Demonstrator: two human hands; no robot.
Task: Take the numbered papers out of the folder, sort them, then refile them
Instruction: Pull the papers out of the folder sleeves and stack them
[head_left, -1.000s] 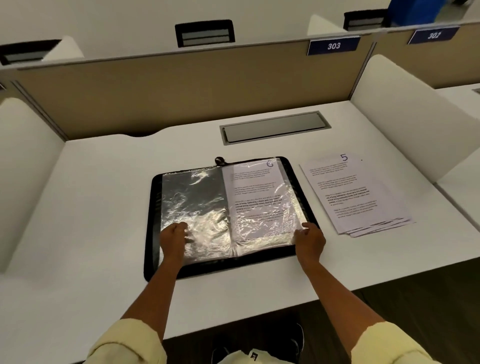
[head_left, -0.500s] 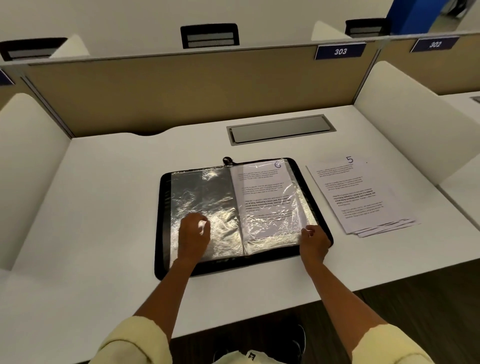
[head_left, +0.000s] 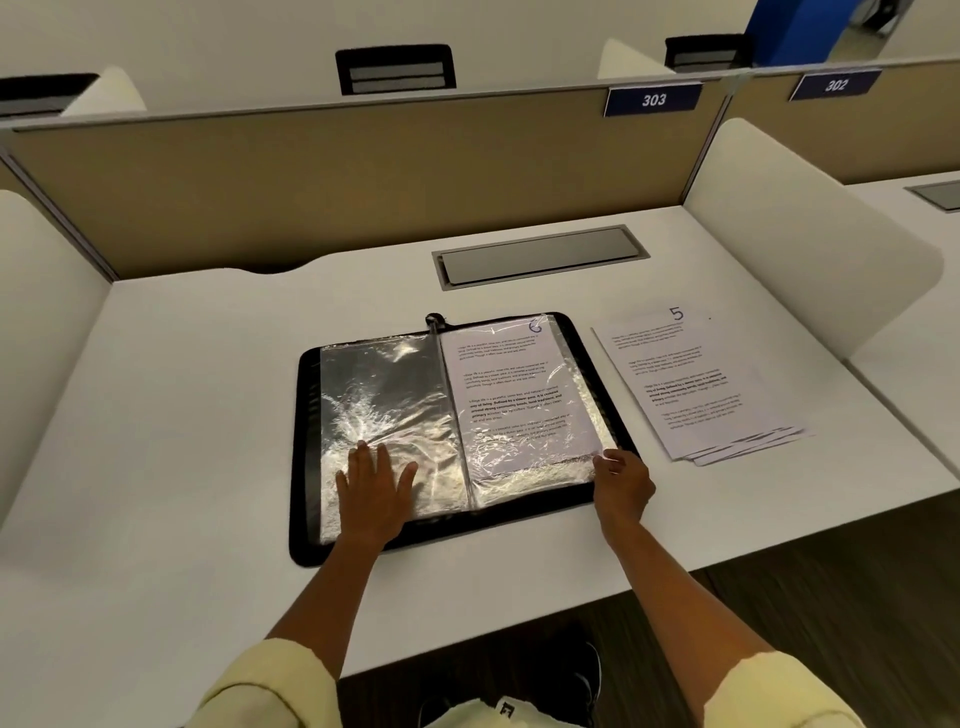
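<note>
- The folder (head_left: 457, 525) lies open on the desk (head_left: 156, 467), its spine running away from the person; the paper marked 6 (head_left: 511, 395) sits in the right-hand plastic sleeve (head_left: 530, 470).
- The right hand (head_left: 621, 483) is at that sleeve's near right corner, fingers curled at its edge; whether they pinch plastic or paper cannot be told.
- The left hand (head_left: 375, 486) presses flat, fingers spread, on the empty left sleeve (head_left: 384, 400).
- The sheet's long axis points away from the fingers, so the right hand is nearer; the loose stack topped by 5 (head_left: 691, 384) lies just right of the folder.
</note>
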